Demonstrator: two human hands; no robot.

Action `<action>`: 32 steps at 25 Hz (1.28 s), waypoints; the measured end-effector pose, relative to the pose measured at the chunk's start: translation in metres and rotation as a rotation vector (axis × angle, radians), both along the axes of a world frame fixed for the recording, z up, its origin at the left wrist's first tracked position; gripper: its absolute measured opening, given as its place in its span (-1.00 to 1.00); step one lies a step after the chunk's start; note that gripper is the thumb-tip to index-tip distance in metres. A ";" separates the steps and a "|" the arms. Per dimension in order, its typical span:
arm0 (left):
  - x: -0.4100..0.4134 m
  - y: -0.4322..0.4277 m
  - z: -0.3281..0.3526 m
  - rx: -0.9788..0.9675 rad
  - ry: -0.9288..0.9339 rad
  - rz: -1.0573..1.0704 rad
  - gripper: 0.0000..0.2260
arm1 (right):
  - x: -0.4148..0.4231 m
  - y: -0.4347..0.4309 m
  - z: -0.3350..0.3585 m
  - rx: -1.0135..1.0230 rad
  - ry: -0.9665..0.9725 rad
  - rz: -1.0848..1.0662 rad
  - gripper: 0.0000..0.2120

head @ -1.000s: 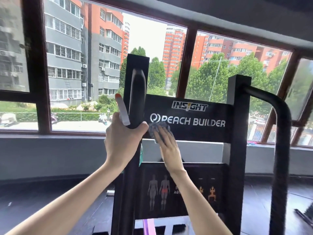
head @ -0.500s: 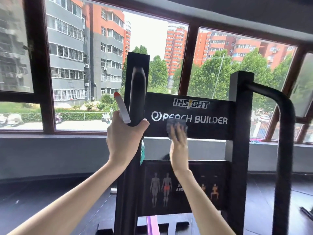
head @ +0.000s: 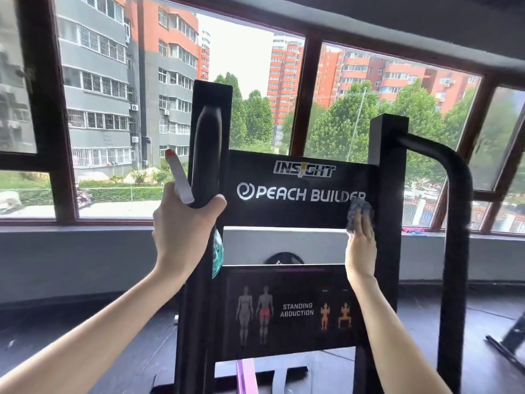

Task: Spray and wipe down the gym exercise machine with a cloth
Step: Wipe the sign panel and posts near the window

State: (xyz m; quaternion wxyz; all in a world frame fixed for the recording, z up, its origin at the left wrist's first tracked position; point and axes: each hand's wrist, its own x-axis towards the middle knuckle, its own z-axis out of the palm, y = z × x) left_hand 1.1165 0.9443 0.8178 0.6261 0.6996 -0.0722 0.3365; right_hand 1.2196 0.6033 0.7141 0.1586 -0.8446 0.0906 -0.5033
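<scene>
Gym machine (head: pixel 387 177) stands straight in front of you, its black frame against the windows (head: pixel 119 109). Your right hand (head: pixel 361 243) lies flat with the fingers stretched upward, pressing a dark grey cloth (head: pixel 358 213) against the name panel (head: pixel 298 191). The cloth sits under your fingertips, at the panel's lower right corner, covering the tail of the last letter of "PEACH BUILDER" and touching the right upright just beyond your fingers. The cloth is pinned by pressure, not gripped.

Your left hand (head: pixel 184 223) is clenched around the left handle bar (head: pixel 207 155), thumb hooked over its right side. The same fist holds a spray bottle (head: pixel 217 254): its white trigger (head: pixel 179 177) with a red tip sticks up and left above your knuckles, and the greenish clear body hangs below your palm, beside the post.

Below your right wrist is the exercise chart panel (head: pixel 295 311) reading "STANDING ABDUCTION". A curved black bar (head: pixel 454 223) runs down to the right of your right fingers.
</scene>
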 end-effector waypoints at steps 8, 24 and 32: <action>-0.005 0.000 0.003 0.036 0.008 -0.014 -0.79 | 0.002 0.033 -0.003 0.397 0.076 -0.027 -0.49; -0.011 0.002 0.006 0.059 -0.017 -0.010 -0.70 | -0.014 0.043 -0.037 -0.010 0.132 0.088 -0.79; -0.002 0.002 0.001 0.017 0.036 0.013 -0.80 | -0.029 0.038 -0.054 0.231 0.070 0.038 -0.84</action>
